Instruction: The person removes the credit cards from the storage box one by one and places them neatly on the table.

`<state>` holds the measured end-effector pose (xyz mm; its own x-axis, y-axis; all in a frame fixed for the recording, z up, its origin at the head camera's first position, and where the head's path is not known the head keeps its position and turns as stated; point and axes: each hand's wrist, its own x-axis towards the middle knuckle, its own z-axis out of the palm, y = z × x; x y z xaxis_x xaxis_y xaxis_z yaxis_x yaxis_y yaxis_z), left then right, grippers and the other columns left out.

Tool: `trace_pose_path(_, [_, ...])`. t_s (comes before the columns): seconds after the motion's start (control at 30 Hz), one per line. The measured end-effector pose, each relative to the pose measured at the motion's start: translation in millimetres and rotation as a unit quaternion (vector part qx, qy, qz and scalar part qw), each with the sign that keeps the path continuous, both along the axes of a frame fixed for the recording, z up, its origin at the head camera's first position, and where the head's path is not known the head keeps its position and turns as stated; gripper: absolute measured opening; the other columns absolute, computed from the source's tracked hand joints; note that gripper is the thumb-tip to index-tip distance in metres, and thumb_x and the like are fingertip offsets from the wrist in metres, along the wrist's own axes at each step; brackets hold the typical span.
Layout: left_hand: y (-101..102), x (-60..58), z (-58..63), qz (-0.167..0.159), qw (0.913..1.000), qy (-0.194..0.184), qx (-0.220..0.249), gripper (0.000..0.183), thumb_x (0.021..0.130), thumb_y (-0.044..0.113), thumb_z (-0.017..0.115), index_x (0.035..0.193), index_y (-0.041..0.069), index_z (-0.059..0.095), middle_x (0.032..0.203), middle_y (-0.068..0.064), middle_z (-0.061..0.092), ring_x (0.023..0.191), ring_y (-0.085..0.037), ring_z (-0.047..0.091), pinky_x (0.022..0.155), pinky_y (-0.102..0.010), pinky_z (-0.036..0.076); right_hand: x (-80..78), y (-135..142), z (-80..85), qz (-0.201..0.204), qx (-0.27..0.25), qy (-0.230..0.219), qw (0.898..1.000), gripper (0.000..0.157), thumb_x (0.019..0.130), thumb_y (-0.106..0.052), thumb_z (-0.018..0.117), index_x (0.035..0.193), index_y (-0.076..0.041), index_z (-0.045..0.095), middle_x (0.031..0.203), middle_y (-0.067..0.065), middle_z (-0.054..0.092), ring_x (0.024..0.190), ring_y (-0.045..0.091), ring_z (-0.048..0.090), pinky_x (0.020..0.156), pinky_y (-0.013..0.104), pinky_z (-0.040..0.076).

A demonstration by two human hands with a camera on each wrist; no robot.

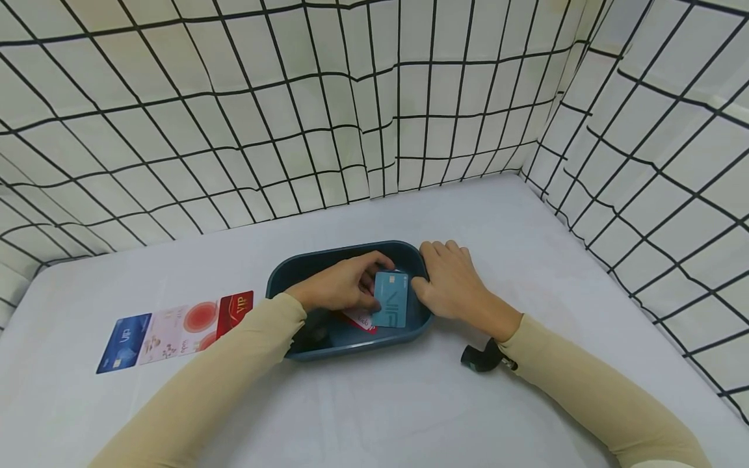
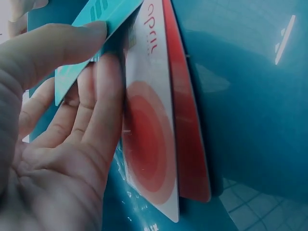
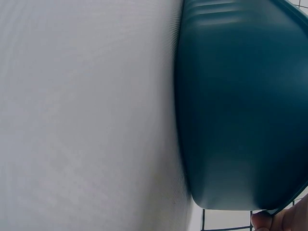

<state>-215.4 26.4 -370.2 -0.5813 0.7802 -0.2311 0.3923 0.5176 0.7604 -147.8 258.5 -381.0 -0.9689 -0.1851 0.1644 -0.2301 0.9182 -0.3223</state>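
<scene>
My left hand (image 1: 339, 285) reaches into a dark teal plastic basket (image 1: 359, 351) and holds a teal VIP card (image 1: 391, 299). In the left wrist view the thumb lies on the face of this card (image 2: 113, 14), with fingers behind it. Beside those fingers stand a white card with red circles (image 2: 147, 139) and a red card (image 2: 190, 144), both inside the basket and partly overlapping. My right hand (image 1: 456, 283) grips the basket's rim at its right end. The right wrist view shows the basket's outer wall (image 3: 240, 106) and only some fingertips (image 3: 284, 220) at the rim.
Left of the basket, a blue card (image 1: 124, 341), a pink floral card (image 1: 160, 335), a card with red circles (image 1: 201, 316) and a red card (image 1: 236, 307) lie in a row on the white tabletop (image 1: 374, 416). Black wire mesh (image 1: 398, 117) borders the back and right.
</scene>
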Motion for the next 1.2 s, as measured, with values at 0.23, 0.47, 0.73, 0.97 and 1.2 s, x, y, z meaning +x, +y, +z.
trace_pose_path(0.23, [0.8,0.6,1.7,-0.002,0.9997,-0.014,0.017,0.065,0.09,0.007,0.077,0.147,0.014,0.045,0.123,-0.012,0.065,0.107,-0.02,0.069,0.097,-0.035,0.059,-0.2,-0.6,0.2,0.001,-0.001,0.003,1.0,0.027,0.088,-0.027,0.051,0.104,-0.007,0.057,0.09,0.009,0.057,0.084,0.028,0.044,0.071,0.036,0.027])
trace_pose_path(0.47, [0.5,0.4,2.8,0.008,0.9982,-0.043,0.041,0.063,0.091,0.009,0.076,0.146,0.015,0.046,0.117,-0.011,0.066,0.101,-0.018,0.072,0.088,-0.03,0.06,0.3,-1.2,-0.3,0.0,-0.003,0.009,1.0,0.024,0.087,-0.026,0.05,0.101,-0.008,0.056,0.089,0.008,0.057,0.081,0.027,0.043,0.07,0.035,0.027])
trace_pose_path(0.73, [-1.1,-1.7,4.1,0.006,0.998,-0.044,0.045,0.052,0.094,0.009,0.072,0.142,0.008,0.052,0.113,-0.011,0.069,0.101,-0.016,0.072,0.09,-0.029,0.06,-0.5,-0.2,-1.3,0.002,-0.007,0.009,1.0,0.025,0.087,-0.026,0.051,0.103,-0.008,0.056,0.09,0.008,0.057,0.082,0.027,0.043,0.072,0.035,0.028])
trace_pose_path(0.97, [-2.4,-2.4,4.5,0.006,0.998,-0.047,0.043,0.039,0.096,0.013,0.07,0.133,0.005,0.061,0.109,-0.009,0.071,0.094,-0.013,0.071,0.081,-0.026,0.059,0.5,-0.4,-0.3,0.001,-0.011,0.008,1.0,0.023,0.087,-0.025,0.05,0.101,-0.008,0.056,0.088,0.008,0.056,0.081,0.027,0.043,0.072,0.035,0.028])
trace_pose_path(1.2, [-2.2,-3.1,5.6,0.002,0.9973,-0.051,0.053,0.032,0.098,0.011,0.067,0.129,0.006,0.064,0.107,-0.009,0.071,0.093,-0.014,0.071,0.084,-0.028,0.06,0.4,-1.0,-0.2,0.0,-0.013,0.008,1.0,0.025,0.086,-0.026,0.049,0.102,-0.008,0.056,0.088,0.008,0.056,0.082,0.027,0.043,0.071,0.035,0.027])
